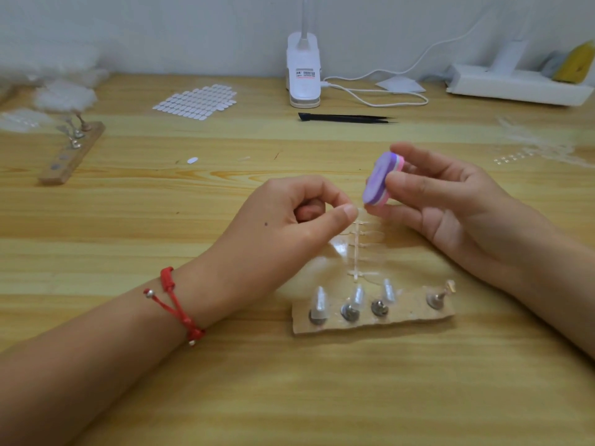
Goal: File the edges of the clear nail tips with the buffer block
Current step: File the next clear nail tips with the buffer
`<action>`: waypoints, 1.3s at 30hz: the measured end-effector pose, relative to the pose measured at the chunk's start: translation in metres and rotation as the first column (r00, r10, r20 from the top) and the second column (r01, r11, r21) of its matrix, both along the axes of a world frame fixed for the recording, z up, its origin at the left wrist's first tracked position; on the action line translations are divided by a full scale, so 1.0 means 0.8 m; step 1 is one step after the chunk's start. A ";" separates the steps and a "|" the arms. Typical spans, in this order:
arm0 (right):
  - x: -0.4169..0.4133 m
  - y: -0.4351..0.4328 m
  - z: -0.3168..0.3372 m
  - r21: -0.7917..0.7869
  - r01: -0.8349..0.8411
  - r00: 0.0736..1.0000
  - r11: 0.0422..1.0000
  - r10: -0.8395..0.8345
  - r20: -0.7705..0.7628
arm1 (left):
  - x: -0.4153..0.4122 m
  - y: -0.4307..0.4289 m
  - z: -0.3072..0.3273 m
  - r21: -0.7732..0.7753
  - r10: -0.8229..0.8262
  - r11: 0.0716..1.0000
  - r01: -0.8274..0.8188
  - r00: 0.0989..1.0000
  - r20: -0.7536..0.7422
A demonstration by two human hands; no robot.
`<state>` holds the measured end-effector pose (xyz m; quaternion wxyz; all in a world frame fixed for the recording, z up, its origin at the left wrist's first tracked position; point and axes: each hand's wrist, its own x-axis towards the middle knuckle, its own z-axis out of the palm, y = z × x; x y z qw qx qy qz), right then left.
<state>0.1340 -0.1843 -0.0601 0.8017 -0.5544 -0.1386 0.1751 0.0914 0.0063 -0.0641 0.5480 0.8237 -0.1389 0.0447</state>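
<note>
My right hand [450, 201] pinches a purple and pink buffer block [380, 180] between thumb and fingers, held above the table. My left hand [289, 217] pinches a small clear nail tip [360, 210] between thumb and forefinger, its edge just below the block's lower end. Under both hands lies a clear plastic strip of nail tips [357, 249]. In front of it a wooden holder [373, 320] carries three clear tips on metal stands [351, 304] and one bare stand.
A second wooden holder [72, 152] lies far left. A sheet of white adhesive tabs [196, 103], black tweezers [347, 118], a white clip lamp [303, 72] with cable and a white box [515, 85] sit along the back. A loose tab [192, 160] lies mid-table.
</note>
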 end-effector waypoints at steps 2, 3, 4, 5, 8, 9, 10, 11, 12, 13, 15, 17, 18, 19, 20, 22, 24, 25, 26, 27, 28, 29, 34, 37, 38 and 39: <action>-0.002 0.002 -0.001 -0.029 -0.005 1.000 1.000 0.005 0.016 | 0.001 0.001 -0.001 -0.042 0.036 0.998 -0.036 0.999 0.001; -0.004 0.004 -0.002 -0.054 -0.008 1.000 0.999 0.010 0.029 | 0.002 0.001 -0.001 -0.052 0.047 0.998 -0.047 0.999 0.002; -0.005 0.005 -0.002 -0.075 -0.010 0.999 0.997 0.013 0.039 | 0.002 0.001 -0.001 -0.052 0.046 0.998 -0.046 0.999 0.004; -0.006 0.005 -0.002 -0.082 -0.010 0.999 0.997 0.014 0.042 | 0.002 0.001 -0.001 -0.043 0.037 0.998 -0.036 0.999 0.006; -0.002 0.002 0.001 -0.007 0.015 1.000 1.000 -0.015 -0.011 | 0.001 0.000 -0.001 -0.002 0.007 1.000 -0.007 1.000 0.013; -0.001 0.001 0.001 0.022 0.023 0.999 0.999 -0.023 -0.028 | 0.001 0.000 -0.001 0.005 0.007 1.000 -0.008 1.000 0.018; -0.001 0.001 0.001 0.026 0.024 0.999 0.999 -0.024 -0.028 | 0.001 0.000 -0.001 -0.001 0.017 1.000 -0.017 1.000 0.023; -0.003 0.003 0.000 0.003 0.018 1.000 1.000 -0.018 -0.008 | 0.001 0.000 -0.001 -0.018 0.036 0.999 -0.035 0.999 0.024; -0.005 0.005 -0.001 -0.036 0.008 1.000 0.999 -0.007 0.023 | 0.002 0.000 -0.001 -0.035 0.053 0.998 -0.052 0.998 0.019; -0.007 0.007 -0.003 -0.072 -0.001 0.999 0.997 0.004 0.048 | 0.002 0.000 -0.001 -0.043 0.060 0.997 -0.060 0.998 0.013; -0.006 0.007 -0.003 -0.073 0.001 0.999 0.997 0.002 0.046 | 0.002 0.000 -0.001 -0.028 0.036 0.999 -0.036 0.999 0.006; -0.002 0.002 0.000 0.000 0.023 1.000 1.000 -0.023 -0.009 | 0.001 0.000 0.000 -0.011 0.010 1.000 -0.010 1.000 0.003; 0.000 0.001 0.000 0.030 0.030 0.999 0.999 -0.029 -0.030 | 0.001 0.000 0.000 -0.014 0.008 1.000 -0.008 1.000 0.002; 0.000 0.000 0.001 0.032 0.027 0.999 0.999 -0.026 -0.029 | 0.001 0.000 0.001 -0.024 0.015 1.000 -0.015 1.000 0.001; -0.001 0.001 0.000 0.003 0.012 1.000 1.000 -0.012 -0.007 | 0.001 0.001 0.001 -0.039 0.030 0.999 -0.030 1.000 -0.001; -0.006 0.005 -0.002 -0.090 -0.020 0.998 0.996 0.025 0.051 | 0.002 0.001 0.000 -0.051 0.051 0.997 -0.051 0.999 -0.002; -0.007 0.006 -0.002 -0.105 -0.017 0.998 0.994 0.023 0.056 | 0.002 0.000 0.000 -0.039 0.039 0.998 -0.039 0.999 -0.001; -0.005 0.004 -0.001 -0.071 -0.004 0.999 0.997 0.007 0.037 | 0.002 0.000 0.000 -0.035 0.029 0.999 -0.030 1.000 -0.005; -0.003 0.003 0.000 -0.030 0.008 1.000 1.000 -0.008 0.013 | 0.002 0.000 0.000 -0.033 0.023 0.999 -0.023 1.000 -0.009; -0.002 0.002 0.000 -0.002 0.017 1.000 1.000 -0.017 -0.004 | 0.001 0.000 0.000 -0.033 0.022 0.999 -0.022 1.000 -0.010; -0.002 0.002 0.000 -0.001 0.016 1.000 1.000 -0.016 -0.003 | 0.001 0.000 0.000 -0.038 0.028 0.999 -0.028 1.000 -0.009; -0.003 0.004 0.000 -0.029 0.005 1.000 1.000 -0.005 0.015 | 0.002 0.000 0.000 -0.046 0.039 0.998 -0.039 0.999 -0.008; -0.003 0.002 0.001 -0.022 0.000 1.000 1.000 0.000 -0.004 | 0.001 -0.001 0.000 -0.042 0.028 0.999 -0.028 0.999 -0.019; -0.004 0.003 0.001 -0.039 -0.001 1.000 0.999 0.002 0.013 | 0.002 0.000 0.000 -0.046 0.037 0.998 -0.038 0.999 -0.016; -0.005 0.005 0.000 -0.082 -0.011 0.999 0.997 0.014 0.040 | 0.002 0.000 0.000 -0.051 0.043 0.998 -0.044 0.999 -0.015; -0.007 0.006 -0.001 -0.108 -0.015 0.998 0.994 0.021 0.054 | 0.002 0.001 0.000 -0.051 0.044 0.998 -0.044 0.999 -0.015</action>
